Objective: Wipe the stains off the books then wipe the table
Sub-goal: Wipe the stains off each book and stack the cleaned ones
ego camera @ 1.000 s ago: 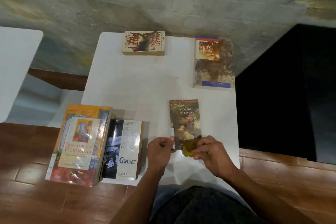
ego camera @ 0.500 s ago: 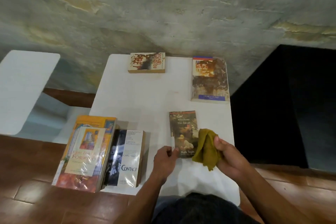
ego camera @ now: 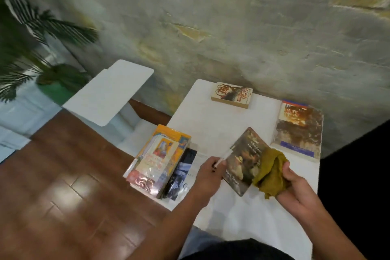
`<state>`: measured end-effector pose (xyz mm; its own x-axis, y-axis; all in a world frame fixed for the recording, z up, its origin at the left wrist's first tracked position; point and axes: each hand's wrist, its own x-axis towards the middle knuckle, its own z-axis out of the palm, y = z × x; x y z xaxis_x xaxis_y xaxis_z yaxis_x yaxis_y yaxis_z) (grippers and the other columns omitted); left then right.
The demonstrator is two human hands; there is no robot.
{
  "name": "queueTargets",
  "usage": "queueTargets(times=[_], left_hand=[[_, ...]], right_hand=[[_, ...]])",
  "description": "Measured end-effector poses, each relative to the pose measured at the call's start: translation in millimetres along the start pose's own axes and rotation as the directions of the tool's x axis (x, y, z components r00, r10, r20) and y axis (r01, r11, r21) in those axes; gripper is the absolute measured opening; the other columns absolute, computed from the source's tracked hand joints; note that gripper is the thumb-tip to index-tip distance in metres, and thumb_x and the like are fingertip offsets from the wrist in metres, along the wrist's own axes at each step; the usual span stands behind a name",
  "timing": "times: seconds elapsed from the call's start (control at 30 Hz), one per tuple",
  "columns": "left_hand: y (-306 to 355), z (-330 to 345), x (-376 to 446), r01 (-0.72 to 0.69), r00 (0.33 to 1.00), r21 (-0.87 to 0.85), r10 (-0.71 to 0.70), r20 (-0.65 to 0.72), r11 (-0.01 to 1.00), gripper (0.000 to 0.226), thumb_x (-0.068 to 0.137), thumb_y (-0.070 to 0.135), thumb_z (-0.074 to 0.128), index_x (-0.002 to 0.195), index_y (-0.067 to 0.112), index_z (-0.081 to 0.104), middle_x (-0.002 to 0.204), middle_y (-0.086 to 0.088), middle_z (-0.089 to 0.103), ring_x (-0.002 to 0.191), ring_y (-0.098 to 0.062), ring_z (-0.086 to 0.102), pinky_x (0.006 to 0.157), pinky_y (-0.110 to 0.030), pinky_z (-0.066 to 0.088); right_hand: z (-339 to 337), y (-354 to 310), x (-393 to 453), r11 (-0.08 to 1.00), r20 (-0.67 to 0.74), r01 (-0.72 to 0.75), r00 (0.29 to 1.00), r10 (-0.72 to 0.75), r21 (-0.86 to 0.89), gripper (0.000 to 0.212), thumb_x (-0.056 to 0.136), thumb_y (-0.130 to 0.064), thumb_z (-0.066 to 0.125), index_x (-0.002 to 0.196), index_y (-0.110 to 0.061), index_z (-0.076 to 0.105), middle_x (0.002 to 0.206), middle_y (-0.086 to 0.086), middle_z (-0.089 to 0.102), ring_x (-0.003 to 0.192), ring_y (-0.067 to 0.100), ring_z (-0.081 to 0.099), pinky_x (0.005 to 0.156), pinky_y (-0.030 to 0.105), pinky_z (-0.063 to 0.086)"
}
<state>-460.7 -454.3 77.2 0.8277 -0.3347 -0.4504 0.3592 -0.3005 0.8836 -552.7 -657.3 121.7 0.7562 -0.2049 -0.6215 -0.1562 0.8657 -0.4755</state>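
Observation:
My left hand (ego camera: 207, 172) grips the near left edge of the Tom Sawyer paperback (ego camera: 242, 158) and holds it tilted above the white table (ego camera: 211, 131). My right hand (ego camera: 295, 186) clutches a bunched mustard-yellow cloth (ego camera: 271, 172) against the book's right edge. A large book with a heavily stained brown cover (ego camera: 298, 131) lies at the table's far right. The "Prey" paperback (ego camera: 232, 95) lies at the back by the wall.
A stack of books with an orange-yellow cover on top (ego camera: 158, 160) sits at the table's near left, a dark "Contact" paperback (ego camera: 181, 175) beside it. A second white table (ego camera: 109, 93) stands to the left, a potted palm (ego camera: 31, 34) beyond it. The floor is brown tile.
The left hand has lifted and tilted the Tom Sawyer book off the table. The right hand and cloth moved against its right edge. My view swung to the left.

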Motion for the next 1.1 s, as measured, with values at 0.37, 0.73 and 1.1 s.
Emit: queueTargets(times=[0.37,0.73,1.1], left_hand=[[-26,-76,-46,0.107,0.959,-0.441,-0.209,-0.19,0.891,0.031,0.104,0.03,0.051,0.108,0.004,0.068,0.078,-0.003,0.062,0.059,-0.003,0.052,0.061,-0.016,0.045],[-63,-85,-52,0.224,0.846,-0.624,-0.467,-0.257,0.749,0.026,0.1,0.024,0.061,0.108,0.001,0.07,0.081,-0.007,0.072,0.067,-0.013,0.06,0.051,-0.019,0.048],[-51,-81,-53,0.136,0.689,-0.751,-0.606,-0.397,0.646,0.014,0.097,0.01,0.064,0.087,0.0,0.06,0.08,-0.013,0.066,0.07,-0.021,0.063,0.043,-0.023,0.051]], right_hand=[[58,30,16,0.984,0.113,-0.152,0.98,0.163,-0.097,0.044,0.085,-0.036,0.054,0.118,-0.007,0.062,0.109,0.01,0.073,0.09,0.023,0.074,0.069,0.043,0.061],[74,46,31,0.969,0.138,-0.222,0.962,0.235,-0.104,0.116,0.013,-0.029,0.102,0.118,-0.004,0.062,0.113,0.015,0.071,0.095,0.028,0.072,0.072,0.05,0.06],[75,53,30,0.965,0.11,-0.248,0.961,0.256,-0.082,0.05,0.082,-0.032,0.067,0.123,-0.003,0.06,0.108,0.015,0.073,0.089,0.028,0.074,0.069,0.049,0.06]])
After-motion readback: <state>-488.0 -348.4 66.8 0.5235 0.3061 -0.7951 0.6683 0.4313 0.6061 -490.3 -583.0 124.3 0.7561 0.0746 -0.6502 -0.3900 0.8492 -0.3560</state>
